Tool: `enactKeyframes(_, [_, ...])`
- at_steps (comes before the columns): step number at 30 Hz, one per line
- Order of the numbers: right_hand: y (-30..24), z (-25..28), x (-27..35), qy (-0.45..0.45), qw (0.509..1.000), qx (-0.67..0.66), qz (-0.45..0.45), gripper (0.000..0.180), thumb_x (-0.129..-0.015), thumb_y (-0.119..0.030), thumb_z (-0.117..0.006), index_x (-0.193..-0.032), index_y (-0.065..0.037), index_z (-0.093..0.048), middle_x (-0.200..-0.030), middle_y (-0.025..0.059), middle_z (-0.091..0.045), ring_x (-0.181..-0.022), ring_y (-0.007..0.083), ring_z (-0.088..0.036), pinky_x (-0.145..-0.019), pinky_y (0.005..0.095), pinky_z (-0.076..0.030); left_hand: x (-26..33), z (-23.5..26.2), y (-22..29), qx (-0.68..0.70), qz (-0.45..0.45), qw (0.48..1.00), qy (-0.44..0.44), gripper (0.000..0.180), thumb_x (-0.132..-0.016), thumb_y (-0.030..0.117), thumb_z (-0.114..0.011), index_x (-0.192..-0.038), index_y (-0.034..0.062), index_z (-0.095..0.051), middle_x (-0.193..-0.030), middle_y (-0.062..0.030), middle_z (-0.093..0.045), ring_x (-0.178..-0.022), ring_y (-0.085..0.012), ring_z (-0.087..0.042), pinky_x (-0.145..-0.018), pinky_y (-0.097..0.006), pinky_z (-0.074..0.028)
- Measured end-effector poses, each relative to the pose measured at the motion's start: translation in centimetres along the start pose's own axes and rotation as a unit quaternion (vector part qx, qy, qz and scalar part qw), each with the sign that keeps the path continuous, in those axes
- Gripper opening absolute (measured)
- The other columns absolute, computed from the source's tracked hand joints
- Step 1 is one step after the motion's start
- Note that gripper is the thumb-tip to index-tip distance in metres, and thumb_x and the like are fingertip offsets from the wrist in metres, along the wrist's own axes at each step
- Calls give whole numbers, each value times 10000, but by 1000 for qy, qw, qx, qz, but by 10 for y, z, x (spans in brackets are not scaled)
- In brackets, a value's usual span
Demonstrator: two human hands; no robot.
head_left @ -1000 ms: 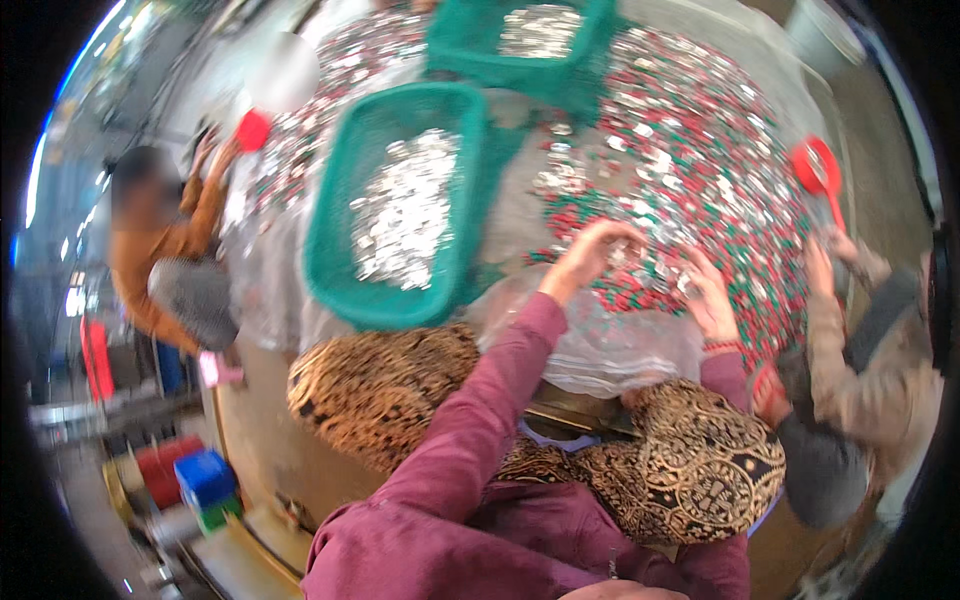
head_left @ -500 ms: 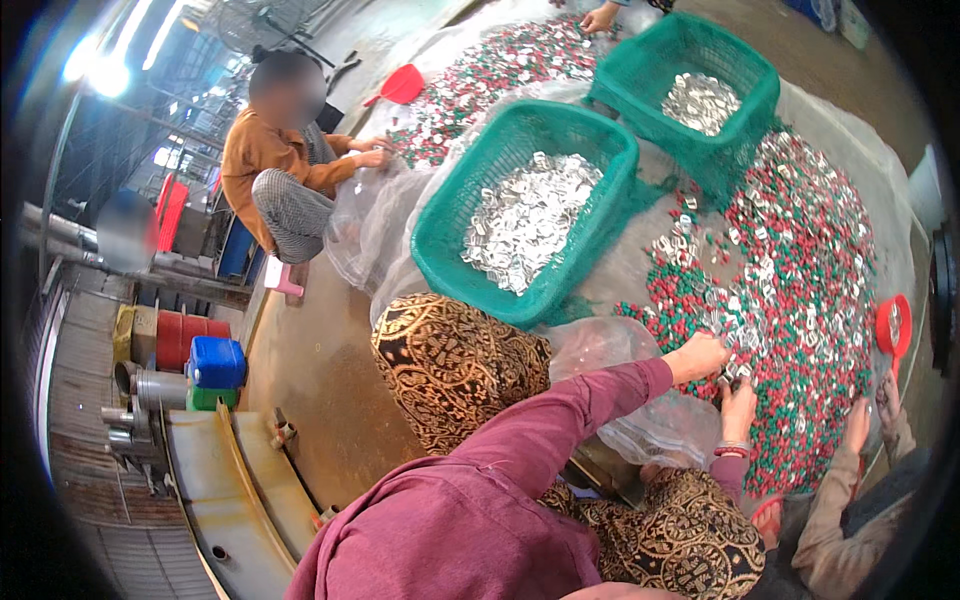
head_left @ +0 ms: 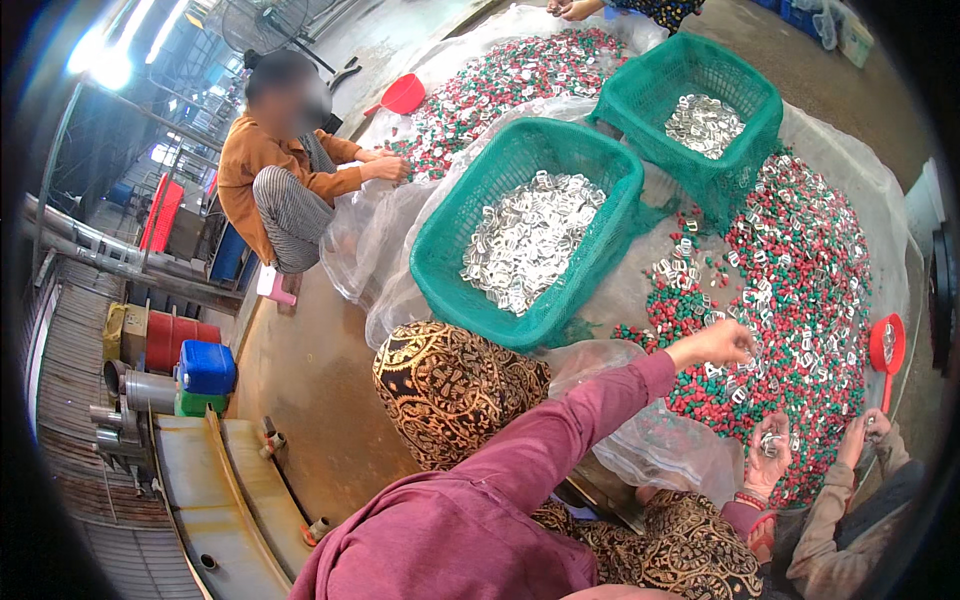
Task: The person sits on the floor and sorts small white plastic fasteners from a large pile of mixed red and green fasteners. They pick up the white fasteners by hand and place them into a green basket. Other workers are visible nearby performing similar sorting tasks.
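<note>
Silver buckles (head_left: 684,272) strewn among red and green beads (head_left: 815,255) on plastic sheet (head_left: 850,160), beneath left hand (head_left: 725,343) and beyond both hands. Left: fingers bent over pile; cannot tell if gripping buckle. Right hand (head_left: 768,455): palm up at near edge, curled around few buckles. Two green baskets, near one (head_left: 470,190) and far one (head_left: 650,88), both holding buckles. Two red scoops (head_left: 403,94). Loose buckles, beads: too many to count.

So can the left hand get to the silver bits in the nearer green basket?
Probably yes: the silver buckle-like pieces lie uncovered in the nearer green mesh basket, and only its side seems to stand between them and the left hand.
</note>
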State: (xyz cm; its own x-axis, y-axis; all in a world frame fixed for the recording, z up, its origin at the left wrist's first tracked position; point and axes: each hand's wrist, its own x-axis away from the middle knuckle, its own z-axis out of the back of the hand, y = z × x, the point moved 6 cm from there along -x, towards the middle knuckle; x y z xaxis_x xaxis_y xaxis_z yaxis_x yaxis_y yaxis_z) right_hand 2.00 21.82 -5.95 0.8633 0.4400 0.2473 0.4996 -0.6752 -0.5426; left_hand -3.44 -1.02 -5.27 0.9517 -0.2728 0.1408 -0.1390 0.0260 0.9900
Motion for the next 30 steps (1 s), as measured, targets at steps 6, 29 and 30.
enactKeyframes(6, [-13,-30,-26,168,862,471,-82,266,-819,-192,-621,-1053,-67,-639,-937,-14,-618,-702,36,-504,-559,178,-385,12,-39,-61,-569,-66,816,-74,143,-705,5,-569,-836,8,-625,-819,-160,-632,-813,-301,-642,-665,-412,-530])
enactKeyframes(29, [36,-10,-11,10,994,22,-106,284,-877,-173,-519,-1099,3,-534,-923,157,-613,-709,189,-620,-393,197,-440,35,-19,0,-80,87,993,-23,220,-823,235,-675,-882,26,-642,-714,8,-607,-636,-52,-533,-549,-227,-420])
enactKeyframes(30, [37,-15,-10,5,993,24,-118,298,-883,-180,-513,-1111,11,-530,-915,156,-612,-705,186,-619,-388,199,-441,34,-25,3,-80,64,994,-27,218,-822,235,-676,-870,27,-637,-700,11,-598,-630,-47,-522,-540,-228,-412])
